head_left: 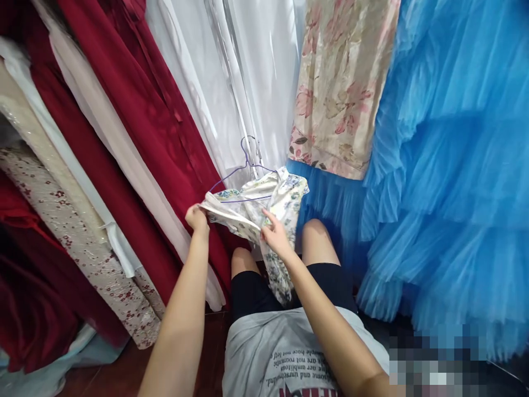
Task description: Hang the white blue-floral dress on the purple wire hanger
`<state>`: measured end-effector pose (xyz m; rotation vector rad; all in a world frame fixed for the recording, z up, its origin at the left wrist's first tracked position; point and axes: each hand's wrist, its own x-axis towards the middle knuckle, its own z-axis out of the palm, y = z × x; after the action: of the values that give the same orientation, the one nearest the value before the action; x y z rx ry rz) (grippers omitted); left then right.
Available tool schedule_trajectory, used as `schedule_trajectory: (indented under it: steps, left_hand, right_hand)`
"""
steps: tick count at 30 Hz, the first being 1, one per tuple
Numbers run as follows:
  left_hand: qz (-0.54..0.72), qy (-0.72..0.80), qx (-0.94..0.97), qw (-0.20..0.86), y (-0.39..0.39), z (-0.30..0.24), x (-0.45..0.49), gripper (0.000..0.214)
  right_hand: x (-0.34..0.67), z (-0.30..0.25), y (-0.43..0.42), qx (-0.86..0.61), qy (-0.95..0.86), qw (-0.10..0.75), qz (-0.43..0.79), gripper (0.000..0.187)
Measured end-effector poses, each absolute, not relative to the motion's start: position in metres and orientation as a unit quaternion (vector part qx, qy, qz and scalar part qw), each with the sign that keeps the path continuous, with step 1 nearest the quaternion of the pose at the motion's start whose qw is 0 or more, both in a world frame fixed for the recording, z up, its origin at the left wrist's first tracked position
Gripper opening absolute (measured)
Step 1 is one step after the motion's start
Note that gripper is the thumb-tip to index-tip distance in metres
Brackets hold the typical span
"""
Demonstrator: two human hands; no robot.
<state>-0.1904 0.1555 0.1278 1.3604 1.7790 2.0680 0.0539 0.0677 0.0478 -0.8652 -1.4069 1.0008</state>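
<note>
A white garment with a blue and yellow floral print [285, 201] hangs partly on a thin purple wire hanger [247, 160] in front of me. My left hand [197, 218] is closed on the garment's edge at the hanger's left end. Farther right, my right hand [275, 236] pinches the same edge, its index finger stretched out over the cloth. Between the two hands the edge is drawn out in a pale band. The garment's right side stays over the hanger's right arm, and its lower part drapes down between my knees.
Long dark red dresses [144, 94] and pale ones hang on the left. White curtain-like cloth [264, 71] hangs behind the hanger. To the right are a beige floral dress [339, 88] and a wide blue tulle gown [450, 165]. A reddish floor [210, 342] shows below.
</note>
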Motion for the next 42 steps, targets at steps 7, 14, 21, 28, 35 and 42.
schedule_trajectory:
  steps: [7, 14, 21, 28, 35, 42]
  left_hand:
    - [0.54, 0.609, 0.561, 0.151, 0.14, 0.05, -0.132, 0.024]
    - [0.401, 0.584, 0.673, 0.214, 0.116, 0.044, -0.118, 0.01]
    - [0.39, 0.443, 0.769, 0.246, 0.105, 0.041, -0.055, 0.025]
    - [0.551, 0.28, 0.706, 0.345, 0.072, 0.091, -0.004, 0.029]
    - [0.576, 0.301, 0.71, 0.271, 0.053, 0.101, 0.007, 0.037]
    - [0.492, 0.315, 0.714, 0.387, 0.049, 0.068, -0.012, 0.046]
  right_hand:
    - [0.111, 0.023, 0.079, -0.499, -0.481, 0.622, 0.366, 0.091]
    - [0.13, 0.03, 0.064, -0.475, -0.457, 0.629, 0.413, 0.065]
    - [0.132, -0.005, 0.068, -0.502, -0.418, 0.603, 0.458, 0.034]
    - [0.149, 0.029, 0.051, -0.44, -0.52, 0.601, 0.418, 0.037]
    - [0.135, 0.064, 0.019, -0.283, -0.651, 0.49, 0.506, 0.036]
    - [0.163, 0.081, 0.006, -0.24, -0.637, 0.451, 0.577, 0.035]
